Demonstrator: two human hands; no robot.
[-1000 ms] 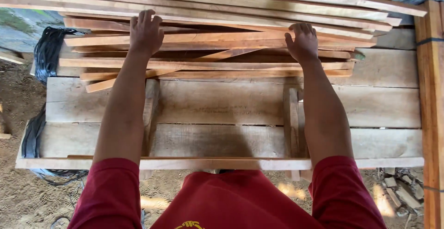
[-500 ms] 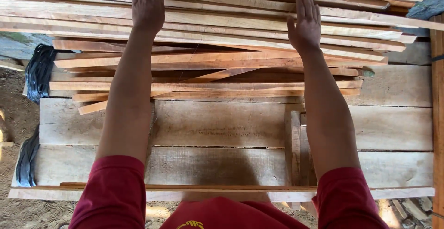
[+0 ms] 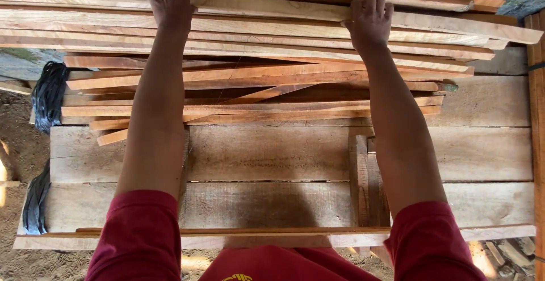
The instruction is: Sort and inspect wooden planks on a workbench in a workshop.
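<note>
- My left hand (image 3: 168, 0) lies flat on the pile of thin wooden slats (image 3: 272, 59), near the far edge of the workbench (image 3: 482, 156). The fingers are straight and a little spread; they press on the wood and do not close around anything.
- My right hand (image 3: 369, 20) is on the same pile, more to the right. Its fingers are curled over the long pale slat (image 3: 443, 25) that lies across the top of the pile, so this hand grips the slat by its far edge.
- The long pale slat goes from under my left hand to beyond my right hand, and its right end reaches near the right edge of the workbench.
- The slats are stacked loosely on the far half of the workbench. Some of them lie crooked, and one reddish slat (image 3: 267, 92) sits tilted across the lower ones.
- The near half of the workbench is made of wide grey planks. Two short upright wooden blocks (image 3: 359, 179) stand there under my right forearm.
- A thin strip (image 3: 272, 231) lies along the near edge of the workbench.
- A bundle of black straps (image 3: 48, 93) hangs at the left edge of the workbench, over the sandy ground (image 3: 17, 162).
- Both my arms have red sleeves (image 3: 136, 241).
</note>
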